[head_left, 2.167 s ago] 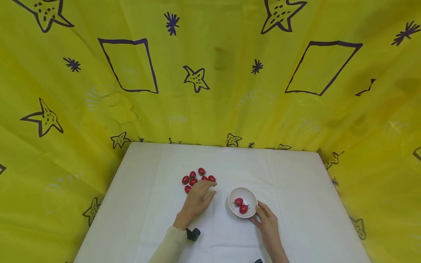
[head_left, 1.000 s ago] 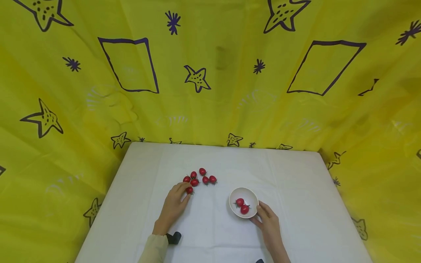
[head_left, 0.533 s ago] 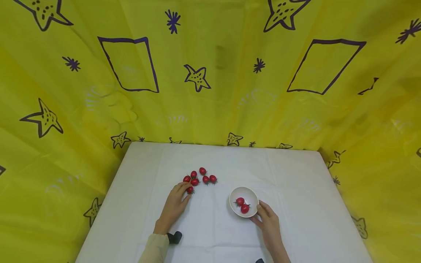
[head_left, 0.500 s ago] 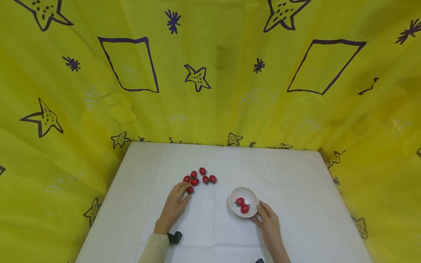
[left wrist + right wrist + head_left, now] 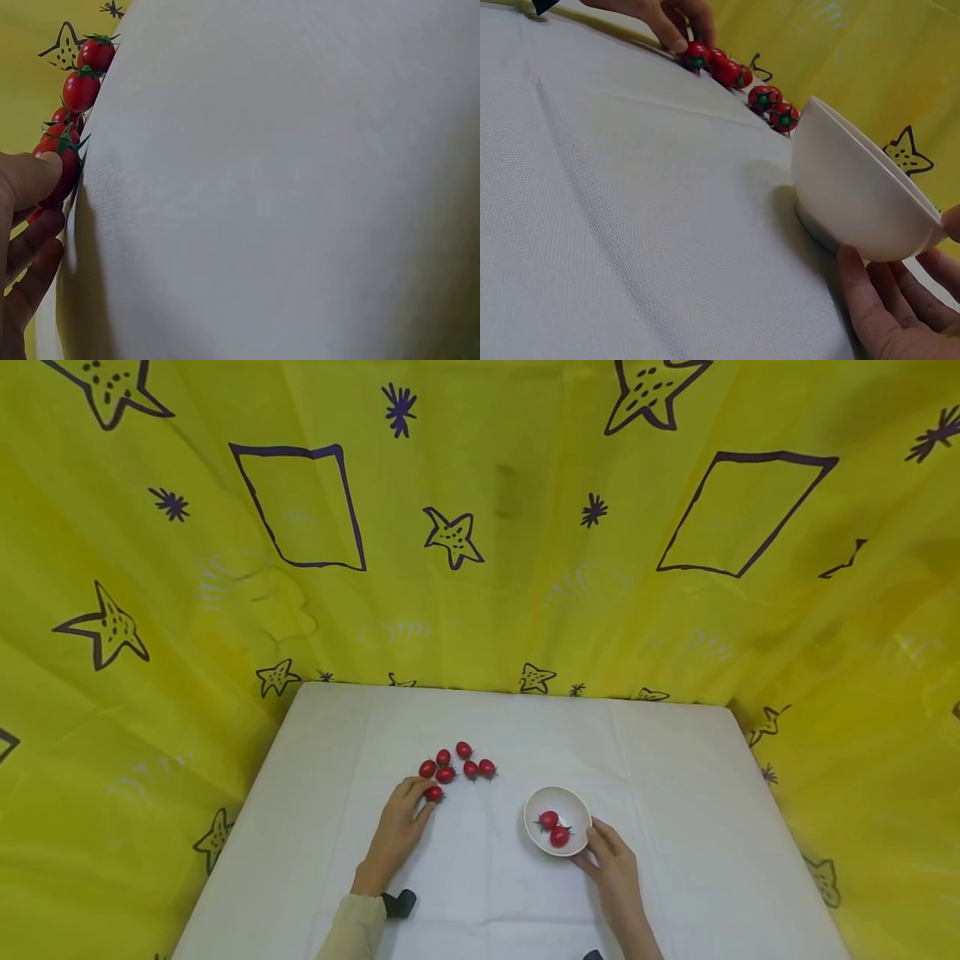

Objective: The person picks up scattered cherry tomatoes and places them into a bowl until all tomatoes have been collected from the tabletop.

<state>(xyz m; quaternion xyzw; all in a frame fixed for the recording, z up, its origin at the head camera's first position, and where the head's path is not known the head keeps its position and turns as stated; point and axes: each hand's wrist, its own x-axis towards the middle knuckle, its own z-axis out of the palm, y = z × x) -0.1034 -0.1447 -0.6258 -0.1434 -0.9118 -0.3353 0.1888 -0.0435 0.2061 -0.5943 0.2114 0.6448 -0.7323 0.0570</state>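
My left hand [image 5: 397, 828] pinches a red cherry tomato [image 5: 434, 794] with a green stem at the near edge of a loose group. The left wrist view has the thumb [image 5: 36, 180] pressed on that tomato's side. Behind it lie several more cherry tomatoes [image 5: 446, 774] on the white cloth. My right hand [image 5: 617, 870] grips a small white bowl [image 5: 564, 803] by its right side, with fingers at the rim and low on the wall. Two cherry tomatoes [image 5: 559, 836] rest inside the bowl. The right wrist view shows the bowl's outer wall [image 5: 847, 187] close over the cloth.
A white cloth [image 5: 675, 777] covers the table. Yellow curtains [image 5: 495, 610] with drawn stars hang around its back and sides. A black piece [image 5: 399, 904] sits at my left wrist, beside a pale sleeve [image 5: 351, 927].
My left hand has moved left from over the group's right part to its near edge and taken the tomato between its fingers. The right hand and bowl stay in place.
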